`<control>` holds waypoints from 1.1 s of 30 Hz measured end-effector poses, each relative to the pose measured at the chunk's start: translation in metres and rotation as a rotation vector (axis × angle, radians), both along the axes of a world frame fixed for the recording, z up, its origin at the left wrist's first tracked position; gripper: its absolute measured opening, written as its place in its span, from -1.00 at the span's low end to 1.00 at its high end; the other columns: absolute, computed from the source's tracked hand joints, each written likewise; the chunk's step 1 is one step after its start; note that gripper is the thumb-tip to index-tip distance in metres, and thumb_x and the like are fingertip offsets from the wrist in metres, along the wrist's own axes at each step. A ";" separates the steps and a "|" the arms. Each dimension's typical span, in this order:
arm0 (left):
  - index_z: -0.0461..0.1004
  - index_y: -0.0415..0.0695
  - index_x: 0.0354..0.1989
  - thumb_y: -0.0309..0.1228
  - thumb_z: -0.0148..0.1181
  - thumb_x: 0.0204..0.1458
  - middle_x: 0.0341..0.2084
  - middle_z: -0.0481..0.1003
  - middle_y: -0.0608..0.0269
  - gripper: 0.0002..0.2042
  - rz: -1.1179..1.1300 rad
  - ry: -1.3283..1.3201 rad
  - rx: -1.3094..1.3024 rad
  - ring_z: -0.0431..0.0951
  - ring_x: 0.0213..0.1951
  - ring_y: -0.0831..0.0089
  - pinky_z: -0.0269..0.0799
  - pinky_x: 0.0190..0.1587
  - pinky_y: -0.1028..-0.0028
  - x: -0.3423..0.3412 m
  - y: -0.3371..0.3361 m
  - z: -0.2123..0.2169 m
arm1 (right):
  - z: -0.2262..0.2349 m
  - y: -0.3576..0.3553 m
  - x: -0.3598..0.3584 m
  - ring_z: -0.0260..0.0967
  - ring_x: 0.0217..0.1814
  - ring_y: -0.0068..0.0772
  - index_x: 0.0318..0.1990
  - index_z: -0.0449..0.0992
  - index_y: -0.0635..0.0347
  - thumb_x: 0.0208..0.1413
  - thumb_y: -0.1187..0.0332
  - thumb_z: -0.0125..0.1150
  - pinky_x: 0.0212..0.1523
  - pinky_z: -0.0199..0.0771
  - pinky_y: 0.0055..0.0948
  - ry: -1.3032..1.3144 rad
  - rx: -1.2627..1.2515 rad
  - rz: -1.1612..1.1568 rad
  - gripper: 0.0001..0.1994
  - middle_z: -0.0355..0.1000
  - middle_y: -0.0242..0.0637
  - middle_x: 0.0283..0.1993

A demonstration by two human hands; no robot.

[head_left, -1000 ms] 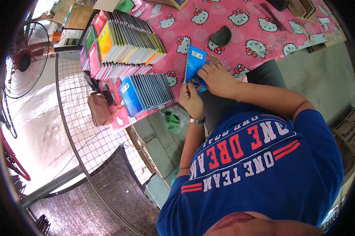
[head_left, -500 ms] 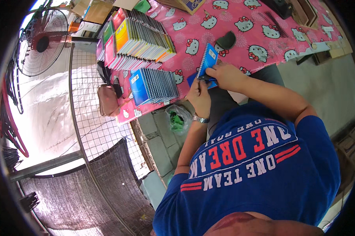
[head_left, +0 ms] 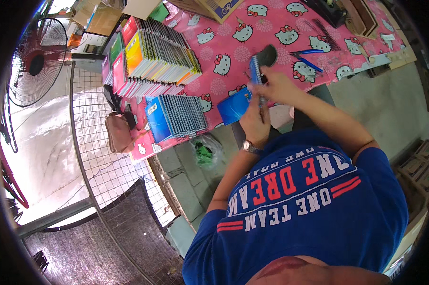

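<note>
My right hand (head_left: 277, 85) and my left hand (head_left: 255, 121), which wears a wristwatch, both hold a small blue spiral notebook (head_left: 256, 70). It is turned edge-on above the pink cartoon-cat tablecloth (head_left: 271, 26). A second blue notebook (head_left: 233, 105) lies flat at the table's near edge, just left of my left hand. A dark oval object (head_left: 267, 54) sits right behind the held notebook.
A fanned stack of blue notebooks (head_left: 176, 116) and taller multicoloured stacks (head_left: 152, 57) fill the table's left end. Blue-handled pliers (head_left: 309, 56) lie to the right. A brown bag (head_left: 118, 133) hangs on a wire grid (head_left: 95, 166), and a standing fan (head_left: 34, 61) is at far left.
The held notebook has turned from showing its blue cover to edge-on, and both hands have shifted slightly up and right. The view has also swung a little.
</note>
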State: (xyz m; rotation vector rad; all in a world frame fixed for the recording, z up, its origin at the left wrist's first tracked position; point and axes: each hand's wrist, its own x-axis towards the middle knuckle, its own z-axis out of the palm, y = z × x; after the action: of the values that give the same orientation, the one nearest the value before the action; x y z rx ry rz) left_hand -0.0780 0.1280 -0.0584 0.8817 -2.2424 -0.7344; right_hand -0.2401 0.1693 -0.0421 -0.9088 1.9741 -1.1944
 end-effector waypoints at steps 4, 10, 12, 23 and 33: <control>0.44 -0.18 0.05 -0.43 0.21 0.08 -0.17 0.54 0.06 -0.66 -0.015 0.285 0.136 0.52 -0.29 0.39 0.44 -0.18 0.41 0.010 -0.018 0.004 | 0.025 -0.004 0.010 0.50 -0.19 -0.02 -0.14 0.46 0.24 0.06 0.29 0.14 -0.23 0.48 -0.14 0.378 -0.054 0.303 -0.74 0.52 -0.06 -0.22; 0.47 -0.22 -0.22 -0.58 0.16 0.00 -0.16 0.49 0.14 -0.85 -0.013 0.265 0.495 0.42 0.03 0.29 0.27 0.12 0.33 0.049 -0.079 -0.002 | 0.004 -0.033 0.027 0.48 -0.18 -0.03 -0.22 0.55 0.18 0.09 0.09 0.17 -0.17 0.46 -0.11 0.558 -0.268 0.693 -0.68 0.51 -0.14 -0.28; 0.47 -0.22 -0.30 -0.63 0.13 -0.02 -0.18 0.49 0.14 -0.88 -0.108 0.264 0.652 0.42 0.04 0.28 0.26 0.13 0.33 0.064 -0.087 -0.019 | -0.008 -0.047 0.005 0.45 -0.14 -0.08 -0.25 0.58 0.15 0.05 0.03 0.24 -0.10 0.42 -0.15 0.446 -0.293 0.562 -0.65 0.49 -0.16 -0.25; 0.45 -0.21 -0.34 -0.64 0.02 -0.11 -0.28 0.48 0.18 -0.85 -0.189 0.345 0.766 0.43 -0.01 0.25 0.27 0.13 0.29 0.075 -0.083 -0.053 | -0.015 -0.032 -0.031 0.40 0.06 0.03 0.01 0.50 0.22 -0.11 0.10 0.37 0.07 0.41 -0.17 0.057 -0.098 0.435 -0.47 0.45 0.01 0.01; 0.44 -0.24 -0.36 -0.61 0.09 -0.08 -0.34 0.47 0.28 -0.90 -0.163 0.290 0.872 0.44 -0.23 0.53 0.31 -0.14 0.54 0.056 -0.087 -0.048 | 0.004 -0.022 0.000 0.39 0.14 -0.09 -0.10 0.60 0.27 -0.09 0.23 0.34 0.13 0.36 -0.20 -0.199 -0.225 0.813 -0.60 0.35 -0.03 0.23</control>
State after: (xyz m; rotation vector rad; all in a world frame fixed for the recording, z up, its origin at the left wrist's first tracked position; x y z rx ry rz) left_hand -0.0220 0.0409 -0.1061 0.8834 -1.7152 -1.8563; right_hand -0.2401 0.1476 -0.0379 -1.4520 1.1217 -0.9656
